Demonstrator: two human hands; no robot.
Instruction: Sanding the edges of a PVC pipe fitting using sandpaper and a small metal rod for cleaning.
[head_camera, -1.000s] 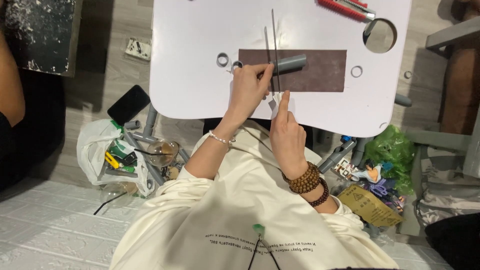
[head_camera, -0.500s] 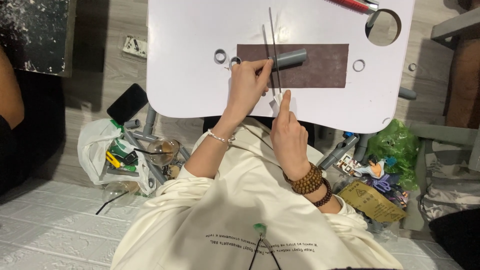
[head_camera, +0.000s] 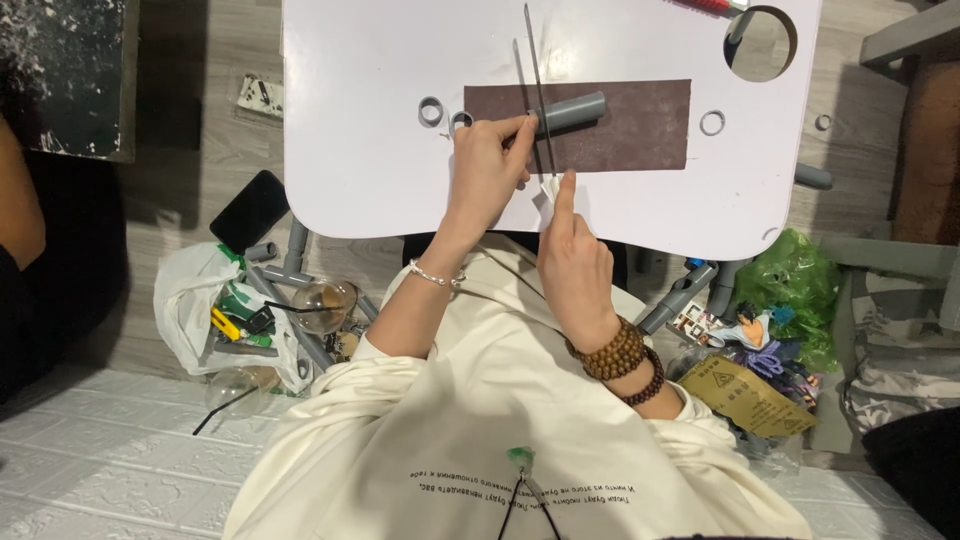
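Left hand (head_camera: 488, 165) pins the grey pipe (head_camera: 570, 110) on the brown mat (head_camera: 640, 125); right hand (head_camera: 572, 255) grips the thin saw blade (head_camera: 537, 90); best stroked straight.

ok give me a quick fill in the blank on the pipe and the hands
1. The grey pipe lies on a ____ sheet.
2. The ____ hand pins the pipe down.
3. The right hand holds a thin blade across the ____.
4. Short pipe rings lie on the ____ table.

Missing words: brown; left; pipe; white
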